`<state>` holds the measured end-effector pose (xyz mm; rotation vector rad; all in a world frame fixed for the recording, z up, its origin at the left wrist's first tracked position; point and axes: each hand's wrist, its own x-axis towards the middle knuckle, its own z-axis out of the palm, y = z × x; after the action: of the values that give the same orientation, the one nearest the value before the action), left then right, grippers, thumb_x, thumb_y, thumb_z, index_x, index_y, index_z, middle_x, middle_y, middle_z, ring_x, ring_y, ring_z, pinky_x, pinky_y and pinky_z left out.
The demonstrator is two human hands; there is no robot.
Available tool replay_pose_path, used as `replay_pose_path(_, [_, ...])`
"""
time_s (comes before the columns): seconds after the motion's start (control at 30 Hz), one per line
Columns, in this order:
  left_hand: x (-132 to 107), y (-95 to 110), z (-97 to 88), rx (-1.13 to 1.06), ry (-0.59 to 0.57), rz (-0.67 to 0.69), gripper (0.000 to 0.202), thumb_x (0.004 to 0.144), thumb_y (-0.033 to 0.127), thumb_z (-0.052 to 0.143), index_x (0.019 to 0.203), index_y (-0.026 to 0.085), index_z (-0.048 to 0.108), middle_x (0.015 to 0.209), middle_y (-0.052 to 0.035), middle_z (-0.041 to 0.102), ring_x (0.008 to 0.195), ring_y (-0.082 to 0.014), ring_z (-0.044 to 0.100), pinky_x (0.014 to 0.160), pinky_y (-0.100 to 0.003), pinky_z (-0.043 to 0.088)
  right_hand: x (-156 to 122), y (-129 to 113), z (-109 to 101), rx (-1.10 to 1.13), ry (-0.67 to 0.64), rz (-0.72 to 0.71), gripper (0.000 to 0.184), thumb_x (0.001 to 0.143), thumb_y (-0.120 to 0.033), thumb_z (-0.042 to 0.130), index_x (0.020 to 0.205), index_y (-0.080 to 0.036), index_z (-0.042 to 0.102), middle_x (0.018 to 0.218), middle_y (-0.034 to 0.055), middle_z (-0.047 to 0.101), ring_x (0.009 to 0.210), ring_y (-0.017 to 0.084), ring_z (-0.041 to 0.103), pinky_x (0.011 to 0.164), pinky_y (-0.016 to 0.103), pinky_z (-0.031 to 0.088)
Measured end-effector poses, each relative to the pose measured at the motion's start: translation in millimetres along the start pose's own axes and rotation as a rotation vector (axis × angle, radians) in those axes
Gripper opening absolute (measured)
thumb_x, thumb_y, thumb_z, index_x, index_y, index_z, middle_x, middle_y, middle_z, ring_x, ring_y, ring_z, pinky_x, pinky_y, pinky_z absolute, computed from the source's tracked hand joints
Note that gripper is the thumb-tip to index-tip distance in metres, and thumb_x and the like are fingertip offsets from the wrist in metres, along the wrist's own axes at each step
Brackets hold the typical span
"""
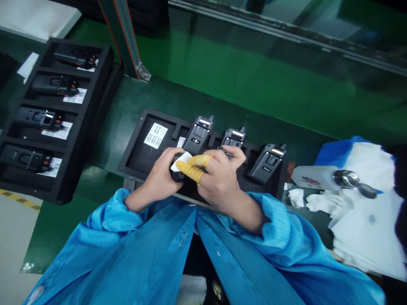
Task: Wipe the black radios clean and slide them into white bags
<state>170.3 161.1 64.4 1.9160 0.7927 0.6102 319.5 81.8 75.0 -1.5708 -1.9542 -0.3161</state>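
Over the near side of the black foam tray (132,163), the grip of the left hand (163,176) wraps a black handheld device (177,175) while the right hand (221,178) holds a white wipe (179,162) against it; hard rubbing against a slack left hold could drop it onto the neighbouring Riton radio (199,137).

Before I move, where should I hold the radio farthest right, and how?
Probably around the long side edges of the radio, below its antenna, coming from above: its labelled face is turned upward, and its body is longer than wide.
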Motion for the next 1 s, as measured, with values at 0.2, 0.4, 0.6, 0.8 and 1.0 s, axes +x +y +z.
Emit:
replay_pose_path(0.2, [1.1, -2.8, 0.7, -0.003, -0.022, 0.047, 0.050, 0.060, 0.006, 0.056, 0.107, 0.022, 0.051, 0.106, -0.0032, 0.062, 0.098, -0.0210, 0.060, 0.085, -0.033, 0.048, 1.4, -0.5, 3.6, -0.022, 0.040, 0.023, 0.035, 0.090, -0.013, 0.046, 0.086, -0.036, 0.072, 0.078, -0.0047, 0.064, 0.088, 0.013, 0.051, 0.091, 0.042, 0.024])
replay_pose_path(0.4, [0.5, -0.7, 1.3, 0.026, -0.035, 0.028, 0.051, 0.059, 0.006, 0.059, 0.107, 0.023, 0.052, 0.108, -0.0032, 0.063, 0.100, -0.0225, 0.060, 0.087, -0.035, 0.047, -6.0, 0.1, -2.2, 0.008, -0.029, 0.022, 0.036, 0.094, -0.019, 0.045, 0.099, -0.045, 0.069, 0.085, -0.0085, 0.067, 0.087, 0.012, 0.051, 0.093, 0.042, 0.024])
replay_pose_path(0.6, [1.8, -1.6, 1.7, 0.038, -0.024, 0.070, 0.051, 0.060, 0.004, 0.057, 0.108, 0.022, 0.050, 0.105, -0.0036, 0.062, 0.099, -0.0217, 0.060, 0.085, -0.034, 0.049, -1.7, 2.1, -0.1, -0.075, 0.018, 0.016, 0.035, 0.095, -0.019, 0.044, 0.091, -0.040, 0.072, 0.077, -0.0063, 0.065, 0.086, 0.012, 0.052, 0.092, 0.041, 0.023])
replay_pose_path(0.8, [-1.9, -4.5, 3.4, 0.050, 0.016, 0.123, 0.050, 0.061, 0.005, 0.059, 0.108, 0.022, 0.050, 0.105, -0.0032, 0.062, 0.097, -0.0198, 0.061, 0.084, -0.033, 0.050, 0.2, -0.9, -2.6, -0.111, -0.012, -0.043, 0.037, 0.096, -0.018, 0.043, 0.098, -0.040, 0.072, 0.079, -0.0078, 0.068, 0.084, 0.010, 0.052, 0.093, 0.039, 0.022])
replay_pose_path(1.0, [-3.5, -4.5, 2.6, 0.063, 0.020, 0.150, 0.050, 0.060, 0.003, 0.057, 0.106, 0.022, 0.051, 0.106, -0.0028, 0.063, 0.101, -0.0203, 0.061, 0.087, -0.034, 0.051, -6.5, -0.6, -5.3, -0.039, 0.034, -0.014, 0.040, 0.095, -0.013, 0.041, 0.090, -0.036, 0.074, 0.076, -0.0062, 0.067, 0.080, 0.011, 0.050, 0.088, 0.039, 0.023])
